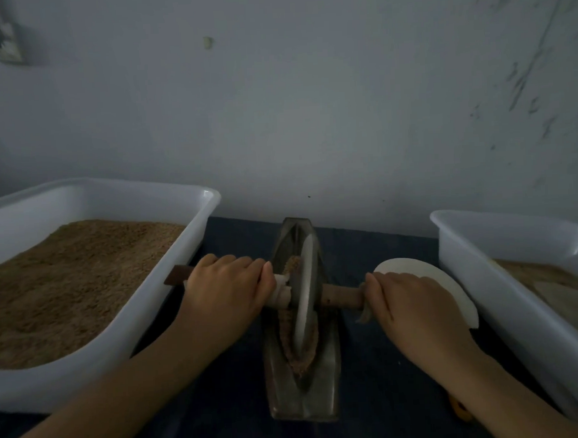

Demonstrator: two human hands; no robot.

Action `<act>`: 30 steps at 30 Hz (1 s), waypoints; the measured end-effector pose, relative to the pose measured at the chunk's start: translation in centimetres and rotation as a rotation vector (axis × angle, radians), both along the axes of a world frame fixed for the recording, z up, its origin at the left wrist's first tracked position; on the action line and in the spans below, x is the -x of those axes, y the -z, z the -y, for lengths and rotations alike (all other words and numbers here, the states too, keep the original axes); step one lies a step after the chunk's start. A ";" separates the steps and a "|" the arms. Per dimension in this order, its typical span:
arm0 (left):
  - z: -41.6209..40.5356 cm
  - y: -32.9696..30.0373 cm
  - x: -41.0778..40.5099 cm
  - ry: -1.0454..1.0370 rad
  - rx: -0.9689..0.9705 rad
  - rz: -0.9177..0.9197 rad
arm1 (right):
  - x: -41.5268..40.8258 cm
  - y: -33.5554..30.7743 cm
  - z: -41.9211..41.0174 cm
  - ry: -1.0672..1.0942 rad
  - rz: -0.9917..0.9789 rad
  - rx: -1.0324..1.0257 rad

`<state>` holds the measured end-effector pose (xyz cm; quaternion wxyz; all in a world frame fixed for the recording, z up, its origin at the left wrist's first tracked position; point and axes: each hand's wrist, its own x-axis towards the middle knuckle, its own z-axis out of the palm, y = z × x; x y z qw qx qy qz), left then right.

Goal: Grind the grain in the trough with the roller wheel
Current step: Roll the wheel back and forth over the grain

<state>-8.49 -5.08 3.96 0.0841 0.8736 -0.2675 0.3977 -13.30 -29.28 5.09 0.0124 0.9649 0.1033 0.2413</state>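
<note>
A long, narrow, boat-shaped grey metal trough (303, 393) lies on a dark blue cloth-covered tabletop (381, 397), running from the near edge toward the back edge where the tabletop meets a pale grey wall (309, 102). Standing upright in the trough's groove is a thin grey metal roller wheel (303, 297), with a brown wooden axle handle (342, 295) passing through its centre and sticking out to both sides. Brown ground grain (299, 362) lies along the groove on either side of the wheel, most of it in the near half and a little by the wheel's far side. The left hand (226, 287) is curled over the left part of the handle, fingers wrapped down around it and the thumb tip close to the wheel; the handle's dark end pokes out past the knuckles toward the left. The right hand (414, 307) is wrapped round the right end of the handle, fingers folded over it. Near the left edge sits a large white plastic tub (195, 229) filled with tan grain. Near the right edge sits a second white plastic tub (481, 263) with a thinner layer of tan material. A flat white round disc (429, 272) lies between the right hand and that second tub, partly hidden by the hand.
</note>
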 end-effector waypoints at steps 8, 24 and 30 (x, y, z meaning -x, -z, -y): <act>0.4 -0.1 -1.1 -0.032 0.030 -0.060 | -1.8 0.1 -0.1 -0.021 0.092 0.092; 2.0 -0.5 -6.1 -0.179 -0.147 -0.114 | -8.4 1.3 0.8 0.079 0.031 0.032; 1.3 -0.1 -2.5 -0.074 0.006 -0.017 | -3.5 1.7 0.6 0.010 0.024 -0.019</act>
